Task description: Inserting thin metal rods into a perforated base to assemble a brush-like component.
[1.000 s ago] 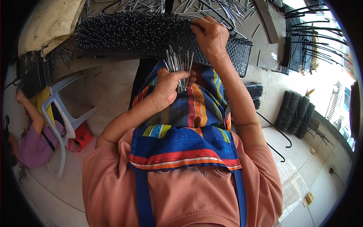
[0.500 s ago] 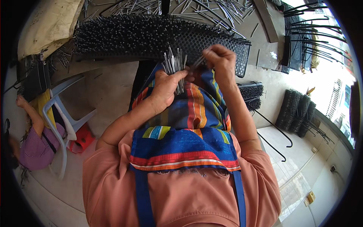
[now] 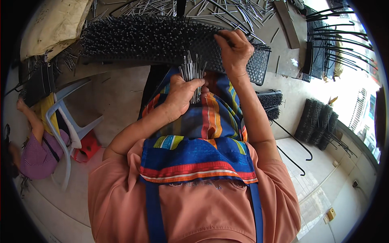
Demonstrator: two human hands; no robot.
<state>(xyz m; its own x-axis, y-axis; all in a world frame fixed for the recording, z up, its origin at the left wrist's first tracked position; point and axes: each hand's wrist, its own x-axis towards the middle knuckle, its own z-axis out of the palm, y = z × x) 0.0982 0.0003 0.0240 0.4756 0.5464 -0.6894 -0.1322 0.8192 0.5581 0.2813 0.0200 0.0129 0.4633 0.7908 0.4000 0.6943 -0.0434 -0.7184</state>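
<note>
My left hand (image 3: 179,94) is wrapped round a bundle of thin grey metal rods (image 3: 192,68), their upper ends fanning out above the thumb. Across from it, my right hand (image 3: 237,52) is over the right part of a long black perforated panel (image 3: 256,67), fingers pinched close to its surface. What is between those fingertips is too small to make out. Short dark rods (image 3: 133,40) stand densely in the left and middle of the panel, while bare holes show toward its right end. A striped, colourful apron (image 3: 210,115) covers my lap below the bundle.
Loose rods (image 3: 239,18) lie scattered behind the panel, beside a flat bar (image 3: 287,24). Black panels with long hooked rods (image 3: 320,48) stand at the right. A blue-grey plastic chair (image 3: 83,129) and another person in purple (image 3: 42,160) are at the left.
My right hand has moved up and away from the bundle to the panel. The left hand keeps its hold on the rods, shifted slightly right.
</note>
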